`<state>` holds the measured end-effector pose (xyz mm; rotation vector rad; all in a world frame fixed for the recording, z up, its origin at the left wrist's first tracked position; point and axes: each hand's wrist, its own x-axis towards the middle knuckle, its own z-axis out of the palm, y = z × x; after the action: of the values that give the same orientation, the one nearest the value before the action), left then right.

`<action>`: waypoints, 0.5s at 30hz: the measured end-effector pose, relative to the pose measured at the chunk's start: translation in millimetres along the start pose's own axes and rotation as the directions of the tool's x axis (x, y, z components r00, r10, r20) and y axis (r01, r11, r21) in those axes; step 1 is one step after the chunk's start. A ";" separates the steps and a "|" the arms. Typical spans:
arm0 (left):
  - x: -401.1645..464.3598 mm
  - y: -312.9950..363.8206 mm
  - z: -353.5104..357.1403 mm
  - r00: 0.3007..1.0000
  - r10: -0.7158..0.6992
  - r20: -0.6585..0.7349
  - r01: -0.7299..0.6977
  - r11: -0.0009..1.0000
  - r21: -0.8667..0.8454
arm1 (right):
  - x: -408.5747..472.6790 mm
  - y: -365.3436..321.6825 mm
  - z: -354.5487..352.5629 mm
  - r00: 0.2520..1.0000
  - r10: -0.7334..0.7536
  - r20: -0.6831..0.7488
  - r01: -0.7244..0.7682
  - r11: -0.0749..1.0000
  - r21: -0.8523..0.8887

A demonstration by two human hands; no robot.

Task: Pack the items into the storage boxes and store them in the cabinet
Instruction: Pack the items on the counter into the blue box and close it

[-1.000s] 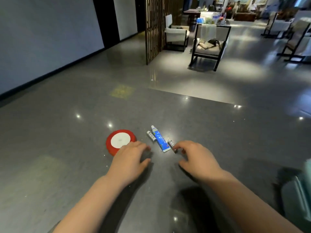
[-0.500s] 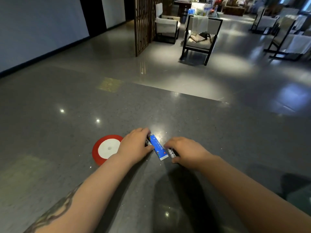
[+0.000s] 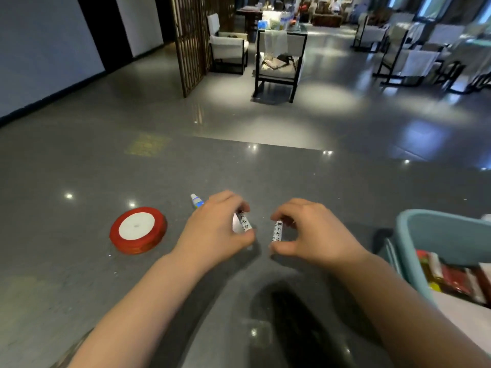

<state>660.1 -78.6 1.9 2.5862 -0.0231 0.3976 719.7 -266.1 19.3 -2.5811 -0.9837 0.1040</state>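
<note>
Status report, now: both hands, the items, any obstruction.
Left hand grips one small white tube; right hand pinches another. Red ribbon spool unpacked on counter. Blue storage box right; path clear.

Two small white tubes with black print: one (image 3: 244, 221) pinched in left hand (image 3: 215, 232), other (image 3: 277, 231) in right hand (image 3: 310, 232). Blue-white tube (image 3: 196, 201) flat on counter, mostly hidden. Red ribbon spool (image 3: 138, 230) flat, left. Teal box (image 3: 441, 235) right, holding red packets.
</note>
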 end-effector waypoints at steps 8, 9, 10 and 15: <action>16.5 170.1 48.7 0.963 0.268 0.020 -0.257 0.941 -0.220 | -155.6 77.8 -102.6 0.956 0.233 -0.176 -0.234 0.972 0.015; 17.8 186.9 59.8 0.958 0.284 0.044 -0.267 0.935 -0.234 | -174.0 92.4 -109.7 0.941 0.275 -0.197 -0.278 0.960 0.015; 19.0 202.3 71.5 0.952 0.299 0.065 -0.275 0.929 -0.247 | -191.1 107.3 -115.6 0.924 0.316 -0.213 -0.321 0.947 0.014; 26.0 256.6 129.6 0.937 0.324 0.133 -0.269 0.909 -0.319 | -248.1 174.2 -125.2 0.875 0.440 -0.202 -0.442 0.896 0.040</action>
<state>697.0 -363.6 29.1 2.3111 -0.5114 0.2393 667.1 -587.8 55.2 -2.7083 -0.3070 -0.0494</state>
